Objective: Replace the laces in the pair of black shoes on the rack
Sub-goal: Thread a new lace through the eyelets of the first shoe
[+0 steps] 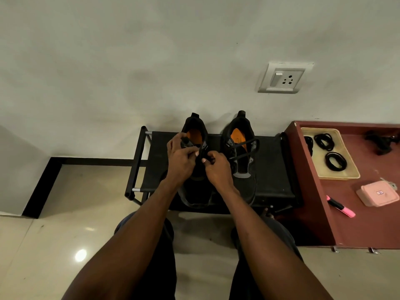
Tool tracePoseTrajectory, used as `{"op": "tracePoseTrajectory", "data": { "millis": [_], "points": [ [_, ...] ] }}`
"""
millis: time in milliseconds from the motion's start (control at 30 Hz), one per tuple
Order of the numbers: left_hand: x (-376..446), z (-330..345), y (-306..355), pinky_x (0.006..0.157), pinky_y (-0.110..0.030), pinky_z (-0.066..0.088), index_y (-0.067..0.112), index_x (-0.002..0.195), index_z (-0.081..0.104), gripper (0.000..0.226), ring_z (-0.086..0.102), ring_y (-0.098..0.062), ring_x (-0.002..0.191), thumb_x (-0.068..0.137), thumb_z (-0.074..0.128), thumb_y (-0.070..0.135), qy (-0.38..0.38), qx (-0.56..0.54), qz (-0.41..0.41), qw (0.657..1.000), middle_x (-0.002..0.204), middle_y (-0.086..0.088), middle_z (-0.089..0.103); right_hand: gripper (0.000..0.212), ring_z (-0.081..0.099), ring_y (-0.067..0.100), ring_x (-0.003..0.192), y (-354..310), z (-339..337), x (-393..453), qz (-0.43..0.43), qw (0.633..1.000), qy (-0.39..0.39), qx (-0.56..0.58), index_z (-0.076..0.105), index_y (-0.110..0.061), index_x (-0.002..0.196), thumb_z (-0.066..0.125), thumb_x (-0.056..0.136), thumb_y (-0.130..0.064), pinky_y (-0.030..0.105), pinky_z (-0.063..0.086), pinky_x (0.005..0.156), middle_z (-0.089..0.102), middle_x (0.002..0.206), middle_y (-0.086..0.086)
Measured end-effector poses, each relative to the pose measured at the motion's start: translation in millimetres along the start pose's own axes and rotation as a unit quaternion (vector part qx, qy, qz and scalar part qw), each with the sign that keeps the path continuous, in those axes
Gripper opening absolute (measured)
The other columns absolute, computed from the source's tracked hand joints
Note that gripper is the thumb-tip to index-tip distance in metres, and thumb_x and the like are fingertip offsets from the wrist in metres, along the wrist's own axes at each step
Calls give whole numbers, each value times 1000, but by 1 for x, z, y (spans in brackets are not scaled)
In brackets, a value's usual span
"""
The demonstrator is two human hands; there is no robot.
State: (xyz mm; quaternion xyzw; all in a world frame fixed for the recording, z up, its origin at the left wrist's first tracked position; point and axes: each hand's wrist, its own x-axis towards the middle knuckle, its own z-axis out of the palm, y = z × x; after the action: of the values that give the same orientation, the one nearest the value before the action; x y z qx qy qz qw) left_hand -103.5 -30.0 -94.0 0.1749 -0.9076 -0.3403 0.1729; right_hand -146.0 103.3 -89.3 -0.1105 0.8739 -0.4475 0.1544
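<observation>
Two black shoes stand side by side on the black rack (270,169), heels toward the wall and toes toward the rack's near edge. The left shoe (195,187) sits about midway along the rack, its toe close to the near edge; the right shoe (243,161) stands just beside it, with only a narrow gap between them.

Both hands work over the left shoe's eyelet area. The left hand (180,160) has its fingers curled at the tongue and pinches the black lace (203,149) near the shoe's opening. The right hand (216,169) pinches the same lace between thumb and fingertips, just beside the left hand; the two nearly touch. The right shoe's lace (242,149) lies loosely across its orange insole.

The rack's left end, with its black upright post (135,163), gives onto bare tiled floor (65,224). The right end of the rack touches a reddish-brown counter (368,230), so there is little room on that side. On the counter, a beige tray (344,176) near the far edge holds coiled black laces (335,162); a pink box (377,194) and a pink marker (341,206) lie nearer the front. The person's knees sit just in front of the rack's near edge.
</observation>
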Motion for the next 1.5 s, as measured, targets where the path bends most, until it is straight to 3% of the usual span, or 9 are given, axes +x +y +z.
{"op": "tracePoseTrajectory", "data": {
  "millis": [233, 300, 433, 600, 767, 900, 1100, 1233, 1500],
  "points": [
    [1, 1, 17, 115, -49, 31, 38, 92, 53, 25, 36, -25, 137, 85, 74, 26, -32, -252, -255, 933, 141, -15, 53, 36, 57, 25, 118, 2, 5, 1, -14, 1000, 14, -10, 59, -7, 132, 61, 98, -18, 31, 48, 95, 57, 129, 10],
    [1, 9, 7, 116, -52, 33, 27, 120, 60, 46, 42, -28, 138, 76, 74, 36, -31, -278, -286, 917, 142, -10, 56, 35, 57, 24, 116, 1, 7, 0, -18, 1000, 17, -19, 60, -5, 132, 60, 99, -17, 29, 46, 93, 57, 128, 10],
    [-5, 4, 24, 122, -45, 23, 4, 156, 21, 77, 23, -24, 149, 96, 64, 23, -74, -239, -264, 932, 146, -8, 52, 32, 58, 25, 111, 0, 7, -1, -27, 999, 19, -32, 62, -4, 129, 58, 100, -15, 27, 45, 89, 57, 123, 11],
    [0, -10, 7, 124, -48, 7, 27, 151, 41, 59, -8, -26, 153, 97, 63, 23, -221, -93, -161, 957, 166, -5, -15, 24, 63, 21, 103, 3, 3, 4, -37, 999, 11, -30, 71, -8, 114, 60, 98, -22, 26, 46, 82, 64, 110, 8],
    [-3, -22, -4, 119, -59, 24, 40, 157, 16, 97, 15, -32, 152, 83, 78, 34, -216, 17, -75, 973, 167, -10, 4, 24, 62, 12, 94, -21, 1, 2, -38, 995, 56, 75, 67, -8, 119, 64, 96, -14, 15, 53, 68, 63, 111, 6],
    [7, -32, -5, 115, -56, 35, 37, 157, 15, 109, 28, -33, 147, 73, 84, 44, -247, 57, -74, 964, 167, -5, 8, 6, 60, 8, 72, -25, 4, 3, -11, 995, 46, 89, 67, -6, 93, 61, 96, -6, 7, 43, 47, 64, 93, 10],
    [6, -36, 5, 112, -58, 37, 33, 157, 6, 120, 31, -36, 145, 69, 86, 49, -271, 105, -78, 954, 167, -4, 4, 10, 58, 18, 80, -30, -4, 9, 65, 993, 46, 82, 63, -8, 94, 54, 99, -9, 25, 46, 60, 63, 93, 5],
    [4, -39, 10, 110, -57, 40, 35, 157, 2, 129, 35, -39, 143, 63, 89, 50, -268, 99, -94, 954, 168, -1, 4, 16, 66, 20, 73, -62, -34, 5, 74, 954, 74, 280, 57, -8, 88, 47, 101, -5, 33, 55, 69, 66, 85, 9],
    [8, -41, 17, 114, -57, 34, 33, 158, -5, 134, 28, -41, 146, 64, 89, 51, -292, 134, -96, 942, 168, -4, 0, 10, 72, 23, 77, -178, -141, -18, -146, 802, 79, 574, 56, -1, 91, 52, 99, 4, 34, 59, 82, 66, 84, 13]
  ]
}}
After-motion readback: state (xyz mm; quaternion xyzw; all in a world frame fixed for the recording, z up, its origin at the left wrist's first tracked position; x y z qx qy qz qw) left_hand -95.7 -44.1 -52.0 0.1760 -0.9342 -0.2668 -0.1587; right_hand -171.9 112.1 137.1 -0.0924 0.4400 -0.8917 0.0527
